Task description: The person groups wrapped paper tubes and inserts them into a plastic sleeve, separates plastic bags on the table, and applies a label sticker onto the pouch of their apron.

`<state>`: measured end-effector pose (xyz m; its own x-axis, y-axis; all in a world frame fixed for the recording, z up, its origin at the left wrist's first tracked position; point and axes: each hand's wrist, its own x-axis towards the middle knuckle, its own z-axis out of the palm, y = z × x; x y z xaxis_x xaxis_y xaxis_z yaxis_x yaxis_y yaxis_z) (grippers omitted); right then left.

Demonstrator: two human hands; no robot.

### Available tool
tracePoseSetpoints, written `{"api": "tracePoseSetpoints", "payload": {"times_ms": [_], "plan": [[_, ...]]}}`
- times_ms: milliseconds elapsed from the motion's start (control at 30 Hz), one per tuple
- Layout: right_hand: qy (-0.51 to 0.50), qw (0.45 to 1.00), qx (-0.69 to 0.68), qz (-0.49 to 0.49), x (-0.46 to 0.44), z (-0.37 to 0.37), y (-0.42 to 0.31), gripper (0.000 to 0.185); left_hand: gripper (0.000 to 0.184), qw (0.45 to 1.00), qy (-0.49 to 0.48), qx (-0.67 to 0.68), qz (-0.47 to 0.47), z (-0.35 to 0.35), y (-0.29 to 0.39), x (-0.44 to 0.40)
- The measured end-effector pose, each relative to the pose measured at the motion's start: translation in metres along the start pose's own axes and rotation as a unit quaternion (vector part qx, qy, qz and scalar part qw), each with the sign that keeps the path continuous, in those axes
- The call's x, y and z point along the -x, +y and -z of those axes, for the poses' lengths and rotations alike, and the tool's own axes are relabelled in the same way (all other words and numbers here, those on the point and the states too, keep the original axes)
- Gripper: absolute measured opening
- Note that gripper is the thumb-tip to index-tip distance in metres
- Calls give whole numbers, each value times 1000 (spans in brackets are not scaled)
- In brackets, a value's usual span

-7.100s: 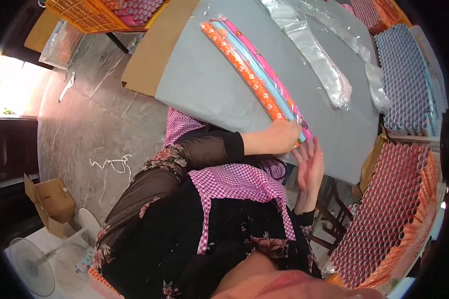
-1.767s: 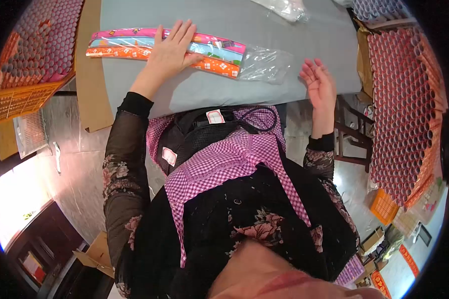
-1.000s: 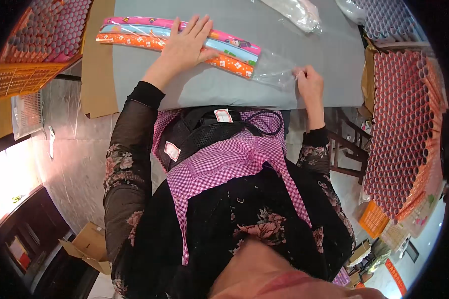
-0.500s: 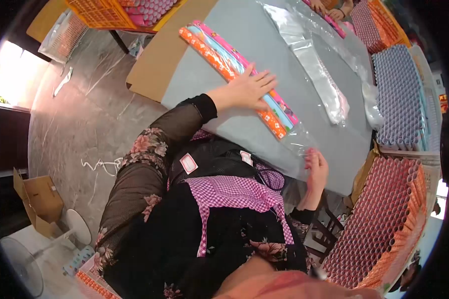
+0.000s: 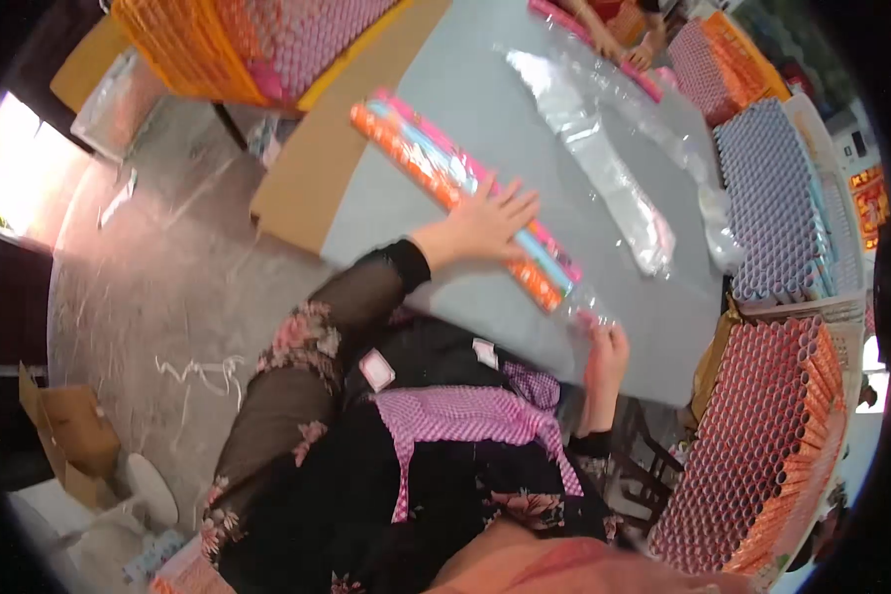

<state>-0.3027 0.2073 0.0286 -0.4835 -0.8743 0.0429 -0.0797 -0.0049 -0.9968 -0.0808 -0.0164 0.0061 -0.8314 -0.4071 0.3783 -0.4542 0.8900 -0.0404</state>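
Note:
Three long patterned rolls, one orange point(image 5: 406, 148), one light blue and one pink, lie side by side on the grey tabletop point(image 5: 445, 332) inside a clear plastic sleeve. My left hand point(image 5: 480, 226) rests flat across their middle, palm down with the fingers spread. Beyond the near end of the rolls, my right hand point(image 5: 604, 366) pinches the loose end of the clear plastic sleeve point(image 5: 584, 302) at the table's near side. Part of each roll is hidden beneath my left hand.
Flat clear plastic sleeves point(image 5: 614, 183) lie farther right on the table. Another person's hands point(image 5: 629, 51) work at the far side near pink rolls. Crates of upright red rolls point(image 5: 752, 445) and blue rolls point(image 5: 777, 203) stand along the right. An orange crate point(image 5: 193, 49) is at upper left.
The view has shifted, so the table sits lower in the picture. My right fingers are slightly closer to the rolls' near end. My left hand stays flat on the rolls.

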Motion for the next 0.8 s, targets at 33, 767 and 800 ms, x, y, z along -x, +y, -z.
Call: {"api": "tracePoseSetpoints", "payload": {"times_ms": [33,767,800], "plan": [[-5,1000,3,-20,2,5,5,18,82,1000,-16,-9,6,-2,1,-2],[-6,997,-37,-69,4,50,47,19,79,999,-28,12,12,8,2,-6],[-3,996,-38,-75,2,51,45,19,79,999,-36,16,20,9,4,-5]]}}
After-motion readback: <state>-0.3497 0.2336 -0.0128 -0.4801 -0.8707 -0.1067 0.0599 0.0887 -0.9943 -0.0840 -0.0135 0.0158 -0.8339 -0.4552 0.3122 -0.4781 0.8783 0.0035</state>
